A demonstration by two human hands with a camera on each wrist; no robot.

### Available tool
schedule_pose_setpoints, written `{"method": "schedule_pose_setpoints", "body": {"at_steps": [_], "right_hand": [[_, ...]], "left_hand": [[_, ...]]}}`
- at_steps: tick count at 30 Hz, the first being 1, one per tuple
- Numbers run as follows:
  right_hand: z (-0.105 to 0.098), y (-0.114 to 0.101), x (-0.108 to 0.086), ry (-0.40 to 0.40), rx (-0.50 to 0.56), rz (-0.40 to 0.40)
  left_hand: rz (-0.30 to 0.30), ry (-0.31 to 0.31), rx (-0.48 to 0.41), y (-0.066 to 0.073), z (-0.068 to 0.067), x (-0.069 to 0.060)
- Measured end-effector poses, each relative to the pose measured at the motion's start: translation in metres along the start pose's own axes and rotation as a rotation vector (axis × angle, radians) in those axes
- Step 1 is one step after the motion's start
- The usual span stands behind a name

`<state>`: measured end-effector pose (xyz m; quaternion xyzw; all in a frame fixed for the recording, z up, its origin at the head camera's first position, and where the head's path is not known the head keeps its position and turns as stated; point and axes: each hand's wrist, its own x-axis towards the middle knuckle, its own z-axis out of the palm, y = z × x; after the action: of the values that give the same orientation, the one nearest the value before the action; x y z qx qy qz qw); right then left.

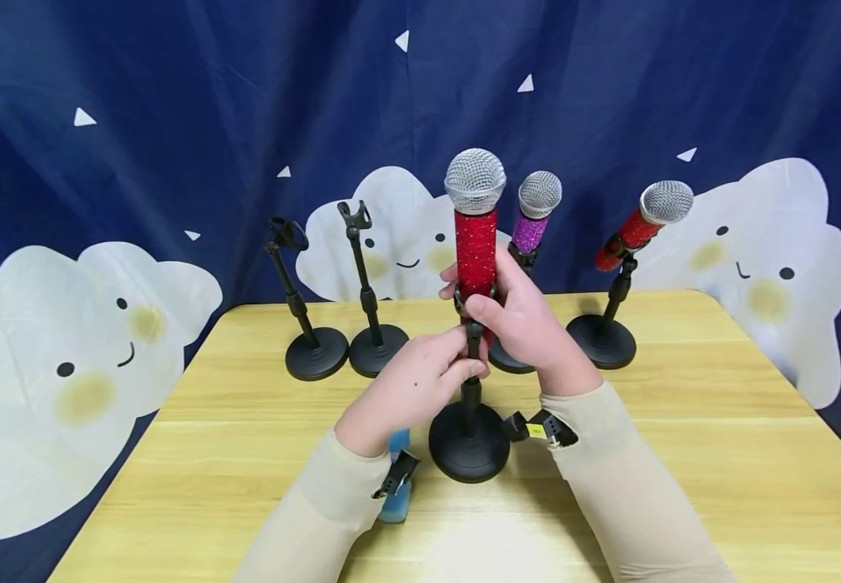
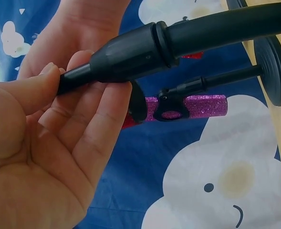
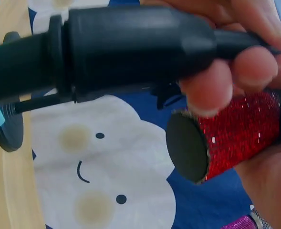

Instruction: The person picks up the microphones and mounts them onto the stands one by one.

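A glittery red microphone [image 1: 475, 251] with a silver mesh head stands upright in the clip of a black microphone stand [image 1: 469, 445]. My right hand [image 1: 529, 320] grips the microphone's lower body around the clip, thumb in front. Below it, my left hand [image 1: 420, 376] pinches the stand's thin upper pole between thumb and fingers. The left wrist view shows this pinch on the black pole [image 2: 130, 55] just above its thick collar. In the right wrist view, the flat dark bottom end of the red microphone [image 3: 240, 138] juts out beside the pole.
Two bare stands [image 1: 318, 354] [image 1: 380, 350] are at the back left. Behind my right hand, a purple microphone [image 1: 529, 233] sits on its stand; another red microphone [image 1: 639, 230] leans on a stand at the right. A blue object [image 1: 395, 504] lies under my left wrist on the wooden table [image 1: 245, 486].
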<state>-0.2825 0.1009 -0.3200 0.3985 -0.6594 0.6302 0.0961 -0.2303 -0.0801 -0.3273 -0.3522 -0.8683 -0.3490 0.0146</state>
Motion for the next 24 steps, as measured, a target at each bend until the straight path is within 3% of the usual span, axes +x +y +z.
{"method": "schedule_pose_setpoints", "body": {"at_steps": [4, 14, 18, 24], "right_hand": [[-0.0010, 0.0033, -0.0001, -0.030, 0.028, 0.001], [0.0014, 0.0073, -0.0041, 0.000, -0.048, -0.050], [0.0014, 0.0074, -0.0033, -0.003, -0.011, -0.059], [-0.0038, 0.0081, -0.0034, -0.120, 0.095, 0.012]], "left_hand": [[0.019, 0.006, -0.001, -0.0009, -0.0010, -0.0007], [0.078, 0.037, 0.058, -0.0006, 0.0009, -0.0002], [0.087, 0.047, 0.065, 0.0009, 0.0013, 0.0001], [0.050, 0.027, 0.037, 0.0005, 0.0019, 0.0004]]}}
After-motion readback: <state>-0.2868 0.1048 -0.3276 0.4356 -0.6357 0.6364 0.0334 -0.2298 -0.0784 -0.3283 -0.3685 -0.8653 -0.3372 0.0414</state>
